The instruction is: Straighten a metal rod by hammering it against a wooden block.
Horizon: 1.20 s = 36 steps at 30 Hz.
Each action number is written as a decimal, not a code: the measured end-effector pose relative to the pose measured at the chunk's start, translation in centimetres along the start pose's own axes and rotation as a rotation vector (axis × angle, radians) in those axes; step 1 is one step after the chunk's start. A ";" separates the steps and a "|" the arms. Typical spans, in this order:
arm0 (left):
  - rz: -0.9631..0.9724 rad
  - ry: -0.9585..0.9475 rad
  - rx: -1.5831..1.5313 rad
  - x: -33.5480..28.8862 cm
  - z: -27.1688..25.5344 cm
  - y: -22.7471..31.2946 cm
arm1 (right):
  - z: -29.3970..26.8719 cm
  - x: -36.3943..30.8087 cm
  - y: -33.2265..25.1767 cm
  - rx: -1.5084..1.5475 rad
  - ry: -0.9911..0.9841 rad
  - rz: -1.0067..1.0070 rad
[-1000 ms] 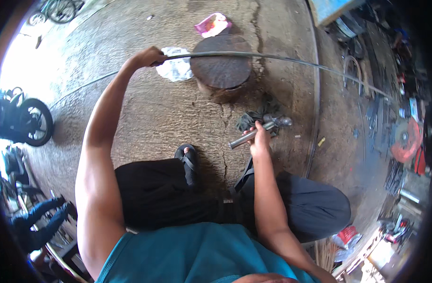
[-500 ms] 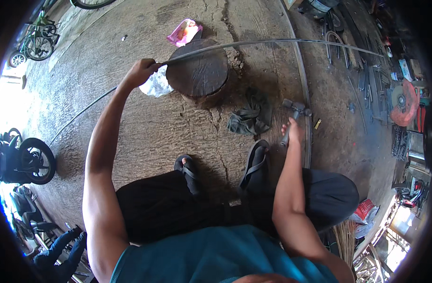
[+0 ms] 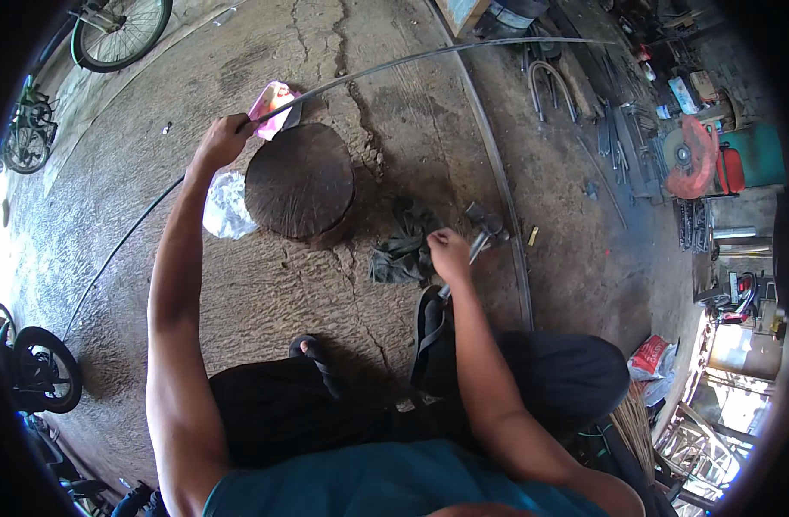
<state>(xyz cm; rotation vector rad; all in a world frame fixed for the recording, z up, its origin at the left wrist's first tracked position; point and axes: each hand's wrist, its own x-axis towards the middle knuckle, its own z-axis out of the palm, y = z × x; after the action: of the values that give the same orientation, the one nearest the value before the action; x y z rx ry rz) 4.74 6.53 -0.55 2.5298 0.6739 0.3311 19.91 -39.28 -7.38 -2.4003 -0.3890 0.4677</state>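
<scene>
My left hand (image 3: 221,143) is closed around a long, thin metal rod (image 3: 377,66), which bows across the far side of the floor. The rod passes beyond a round wooden stump (image 3: 300,179), crossing above a pink wrapper (image 3: 274,105). Fingers curled, my right hand (image 3: 450,256) is beside a crumpled dark cloth (image 3: 403,250), and I see nothing in it. A hammer (image 3: 487,226) lies on the floor just right of that hand, its handle partly hidden behind my wrist.
A clear plastic bag (image 3: 228,207) lies left of the stump. A metal strip (image 3: 496,164) runs along the floor at right, with a bent metal tube (image 3: 549,82) and a red-guarded cutting machine (image 3: 694,159) past it. A motorcycle wheel (image 3: 46,369) stands at left.
My right hand has let go of the hammer and moved left toward the cloth. My left hand has shifted the rod away from me, off the stump's top. The view has turned a little.
</scene>
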 end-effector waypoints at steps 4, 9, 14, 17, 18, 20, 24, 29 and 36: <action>-0.080 -0.067 -0.104 2.2 3.8 -3.1 | 0.4 2.2 -4.3 0.067 0.008 -0.172; 0.045 -0.182 -0.284 3.1 8.5 -5.6 | 0.3 3.9 -6.3 -0.027 -0.096 -0.230; -0.399 -0.333 -0.782 3.9 6.5 -3.4 | 1.2 3.3 -3.3 -0.315 -0.128 -0.219; -0.326 -0.412 -0.752 4.0 3.8 -1.5 | 2.4 3.4 -1.4 -0.371 -0.181 -0.133; -0.268 -0.398 -0.776 3.3 3.4 -0.9 | 2.7 3.5 -0.9 -0.369 -0.174 -0.137; -0.261 -0.329 -0.656 1.5 3.3 0.4 | 3.3 3.5 -0.5 -0.439 -0.224 -0.177; -0.146 -0.187 -0.637 -2.3 3.1 4.3 | 3.7 3.1 -0.6 -0.505 -0.154 -0.199; -0.006 -0.230 0.211 -5.6 2.8 11.2 | 5.1 2.2 -0.4 -0.446 -0.102 -0.149; -0.057 -0.121 0.170 -5.7 3.4 12.9 | 4.9 4.4 0.3 0.029 0.098 0.027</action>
<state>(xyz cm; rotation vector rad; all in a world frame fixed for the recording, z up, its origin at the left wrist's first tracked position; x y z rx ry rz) 6.21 -7.48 2.73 2.6587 0.7536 0.1037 21.79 -35.18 -12.12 -2.3923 -0.3047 0.3633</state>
